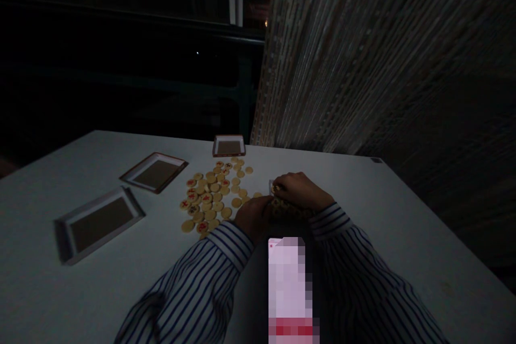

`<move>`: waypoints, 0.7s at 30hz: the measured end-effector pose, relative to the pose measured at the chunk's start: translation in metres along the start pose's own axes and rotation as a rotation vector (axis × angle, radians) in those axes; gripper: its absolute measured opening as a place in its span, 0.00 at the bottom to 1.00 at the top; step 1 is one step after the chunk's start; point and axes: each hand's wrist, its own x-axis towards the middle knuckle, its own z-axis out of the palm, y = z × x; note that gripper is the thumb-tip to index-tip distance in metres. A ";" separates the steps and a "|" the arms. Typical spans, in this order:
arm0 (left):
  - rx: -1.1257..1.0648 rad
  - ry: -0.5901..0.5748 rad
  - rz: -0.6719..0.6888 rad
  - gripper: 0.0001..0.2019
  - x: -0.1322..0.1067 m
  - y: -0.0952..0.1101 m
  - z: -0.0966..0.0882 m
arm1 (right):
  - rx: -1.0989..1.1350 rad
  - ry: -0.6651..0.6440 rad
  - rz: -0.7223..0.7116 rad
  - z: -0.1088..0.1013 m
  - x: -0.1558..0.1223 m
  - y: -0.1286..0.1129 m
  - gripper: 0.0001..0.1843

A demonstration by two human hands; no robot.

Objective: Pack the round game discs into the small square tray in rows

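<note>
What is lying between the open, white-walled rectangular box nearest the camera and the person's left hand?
In the head view: bare white table beside the box, then round, yellowish discs, some red-marked, spread loosely towards the left hand.

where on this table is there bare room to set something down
The widest bare patch of the table lies right of the right hand and right sleeve. Another lies between the leftmost tray and the left sleeve. Crowded: the middle, where loose discs spread from the far tray to the left hand.
</note>
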 end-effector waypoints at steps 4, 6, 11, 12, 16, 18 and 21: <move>0.000 -0.003 0.018 0.16 0.001 -0.002 0.001 | 0.001 0.001 -0.005 0.002 0.000 0.000 0.14; 0.005 0.001 0.032 0.16 0.001 -0.003 0.002 | 0.002 -0.005 -0.001 0.003 0.000 0.000 0.13; -0.014 0.013 0.040 0.15 0.000 -0.003 0.001 | 0.006 -0.014 -0.003 0.002 0.001 0.001 0.13; -0.011 0.013 0.038 0.15 0.000 -0.003 0.001 | 0.003 -0.015 -0.003 0.003 0.001 0.001 0.13; 0.001 0.010 0.051 0.15 0.000 -0.002 0.000 | -0.001 -0.007 -0.009 0.004 0.001 0.002 0.13; 0.007 -0.002 0.045 0.15 0.000 -0.001 -0.001 | 0.002 0.000 -0.014 0.005 0.001 0.002 0.13; 0.024 -0.006 0.023 0.15 0.000 0.001 -0.002 | 0.005 -0.011 -0.011 0.004 0.001 0.002 0.13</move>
